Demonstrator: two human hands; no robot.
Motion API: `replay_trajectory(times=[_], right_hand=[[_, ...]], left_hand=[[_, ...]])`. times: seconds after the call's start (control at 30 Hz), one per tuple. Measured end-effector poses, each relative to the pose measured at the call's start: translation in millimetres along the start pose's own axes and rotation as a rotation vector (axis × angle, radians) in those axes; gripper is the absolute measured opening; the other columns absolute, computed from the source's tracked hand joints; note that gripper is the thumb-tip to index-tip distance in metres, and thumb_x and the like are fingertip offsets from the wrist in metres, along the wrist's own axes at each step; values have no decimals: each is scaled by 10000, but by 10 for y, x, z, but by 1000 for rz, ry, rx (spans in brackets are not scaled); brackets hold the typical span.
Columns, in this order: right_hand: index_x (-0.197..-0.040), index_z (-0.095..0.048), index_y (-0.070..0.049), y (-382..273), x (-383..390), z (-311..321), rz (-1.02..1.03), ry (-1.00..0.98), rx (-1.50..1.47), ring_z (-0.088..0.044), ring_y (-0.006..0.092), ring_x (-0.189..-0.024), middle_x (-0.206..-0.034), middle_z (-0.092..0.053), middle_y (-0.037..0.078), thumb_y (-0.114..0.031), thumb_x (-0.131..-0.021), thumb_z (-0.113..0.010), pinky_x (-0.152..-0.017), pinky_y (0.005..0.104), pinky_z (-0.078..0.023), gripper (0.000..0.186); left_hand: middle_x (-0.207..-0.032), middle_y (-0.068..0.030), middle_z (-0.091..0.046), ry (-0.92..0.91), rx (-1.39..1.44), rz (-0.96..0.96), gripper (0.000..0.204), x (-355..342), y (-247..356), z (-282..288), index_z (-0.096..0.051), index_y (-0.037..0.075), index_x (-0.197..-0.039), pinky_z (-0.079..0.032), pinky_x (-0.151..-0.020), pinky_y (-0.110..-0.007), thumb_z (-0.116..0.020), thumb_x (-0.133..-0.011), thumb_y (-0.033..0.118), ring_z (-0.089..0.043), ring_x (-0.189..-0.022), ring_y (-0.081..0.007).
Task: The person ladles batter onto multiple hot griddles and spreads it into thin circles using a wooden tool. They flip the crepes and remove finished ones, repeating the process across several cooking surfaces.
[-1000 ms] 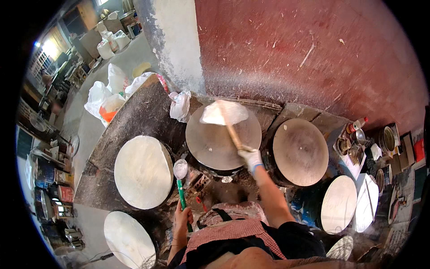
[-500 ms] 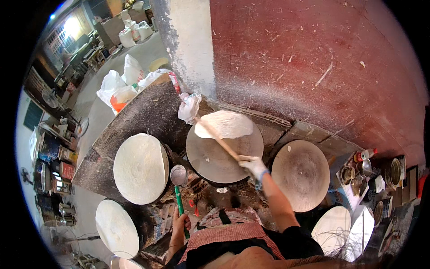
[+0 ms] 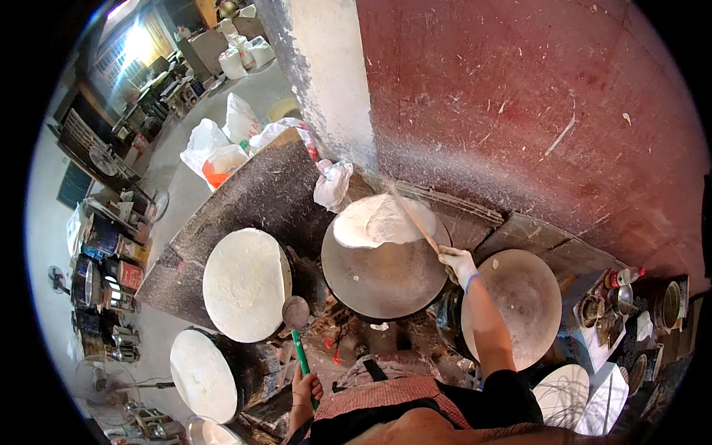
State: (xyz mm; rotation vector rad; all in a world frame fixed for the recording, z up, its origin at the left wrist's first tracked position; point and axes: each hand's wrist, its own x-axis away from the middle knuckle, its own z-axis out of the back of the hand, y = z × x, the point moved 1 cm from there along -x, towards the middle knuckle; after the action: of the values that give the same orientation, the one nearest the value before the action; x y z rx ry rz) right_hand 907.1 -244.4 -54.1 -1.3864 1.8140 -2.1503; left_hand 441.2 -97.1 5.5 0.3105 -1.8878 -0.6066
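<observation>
My right hand, pale and seemingly gloved, is closed round a wooden stick. The stick slants across the middle round griddle, its far end blurred near the back rim. White batter covers the back part of that griddle in a rounded patch, and the stick crosses the patch's right side. Whether the stick touches the batter I cannot tell. Low at the left, my left hand grips the green handle of a ladle. The ladle's round bowl hangs by the right edge of the left griddle.
A pale sheet of batter covers the left griddle; another white round is at the lower left. The right griddle is bare. A crumpled white bag sits by the wall corner. Bowls and bottles crowd the right.
The stick has swung from the batter's left side over to its right, and my right hand has moved rightward. The batter patch has changed shape. My left hand still holds the ladle; the view has shifted slightly.
</observation>
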Motion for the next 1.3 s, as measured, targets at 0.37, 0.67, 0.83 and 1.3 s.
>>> replay_trajectory(times=[0.37, 0.67, 0.83, 1.3], right_hand=[[-1113, -598, -33, -113, -83, 36, 89, -171, 82, -393, 84, -394, -583, -564, 32, -108, -750, -668, -367, 252, -279, 378], [-1059, -639, -67, 214, -64, -126, -74, -477, 307, -383, 78, -398, -610, -580, 20, -103, -721, -681, -362, 250, -275, 342], [-1085, -627, -83, -295, -303, 19, 50, -260, 161, -388, 84, -385, -588, -574, 21, -100, -734, -672, -352, 249, -280, 355], [-1045, -644, -76, -374, -570, -99, 160, -362, 318, -415, 76, -403, -589, -570, 13, -106, -721, -677, -359, 262, -319, 326]], left_hand=[[-630, -8, -255, 37, -89, 6, 603, 90, 54, -76, -108, 208, -1394, -247, -459, -321, -384, -894, 15, -260, -478, -133], [-620, -2, -241, 101, -23, 11, 577, 128, 12, -154, -160, 189, -1358, -230, -440, -306, -407, -874, -5, -225, -487, -125], [-623, 6, -248, 166, 83, -14, 659, 172, -34, -165, -142, 227, -1384, -234, -425, -299, -385, -841, -55, -237, -495, -120], [-569, -26, -302, 268, 164, -51, 546, 211, -117, -127, -243, 204, -1274, -250, -331, -274, -411, -811, -32, -288, -382, -126]])
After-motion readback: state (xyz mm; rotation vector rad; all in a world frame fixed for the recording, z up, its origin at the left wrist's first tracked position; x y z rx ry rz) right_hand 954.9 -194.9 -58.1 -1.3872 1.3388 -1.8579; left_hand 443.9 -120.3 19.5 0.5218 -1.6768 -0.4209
